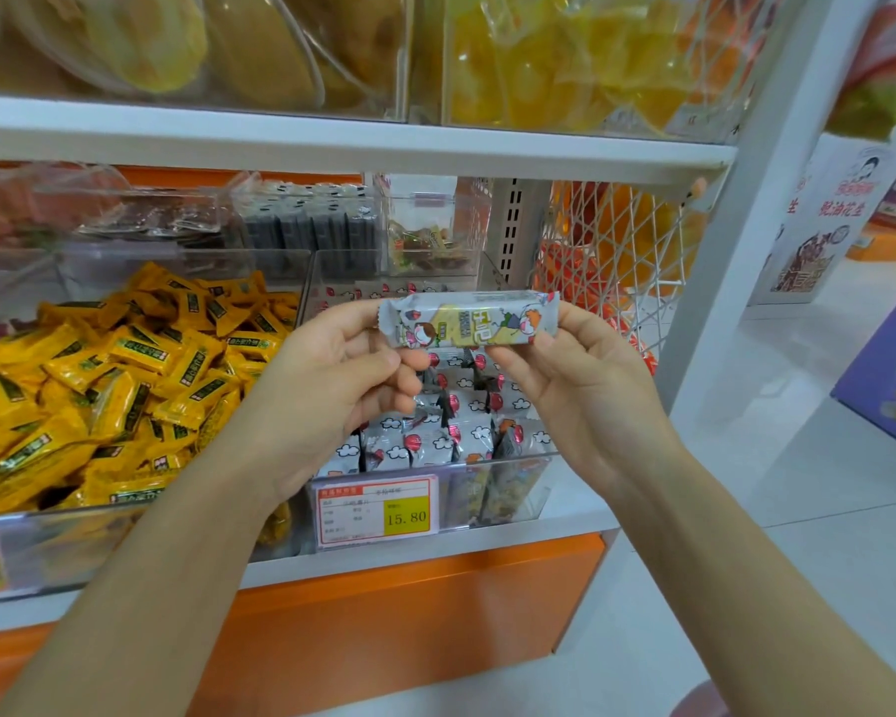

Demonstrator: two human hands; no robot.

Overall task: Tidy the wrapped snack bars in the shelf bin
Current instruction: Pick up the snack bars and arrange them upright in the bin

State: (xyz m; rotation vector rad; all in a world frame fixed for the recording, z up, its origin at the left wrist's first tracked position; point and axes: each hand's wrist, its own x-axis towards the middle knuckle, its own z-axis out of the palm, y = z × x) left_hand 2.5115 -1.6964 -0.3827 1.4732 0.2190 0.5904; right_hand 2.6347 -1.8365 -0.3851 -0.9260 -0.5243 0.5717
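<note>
Just above the bin, the fingers (409,360) of the left hand (332,375) curl under one end of a bar (469,319) with the thumb lying up along its crimped edge. The fingers (508,363) of the right hand (575,375) pinch the other end, thumb on top and index beneath. The bar lies level between the two hands, its long side across the view, in a pale wrapper printed with cartoon figures and a yellow patch (the lettering is too blurred to read). Both palms face the camera, and both forearms reach up from the lower edge of the view. Directly under the hands is the bin (518,489), a clear box at the front right of the lower shelf (435,548). It holds more bars (451,421) in the same wrapper, most of them standing on end in rough rows and some leaning, showing red balloons and white clouds. A red-bordered price tag (378,509) with a yellow panel reading 15.80 is fixed to the bin's front wall. Just to the left, a wider bin is heaped with yellow packets (125,375) lying every way. Behind stand smaller clear boxes (306,219) of dark sweets. Above, a white board (332,142) carries bags of yellow dried fruit (539,69). To the right a white wire mesh (616,251) closes the shelf's end, and below runs an orange base (409,613).
</note>
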